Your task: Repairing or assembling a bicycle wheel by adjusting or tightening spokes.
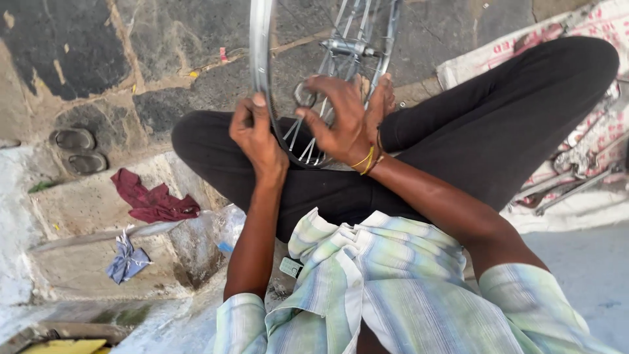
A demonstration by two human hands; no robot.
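We have the silver spoked bicycle wheel point(262, 39) standing upright across our crossed legs in black trousers point(498, 124). Our left hand point(257, 134) is closed around its rim, and our right hand point(341, 121) pinches a small round metal spoke tool point(304, 95) against the thin steel spokes point(301, 141). If the tool slips off its seat, we judge a finger could jam between spokes. A dark red rag point(154, 200) lies on the stone step point(85, 210) to our left.
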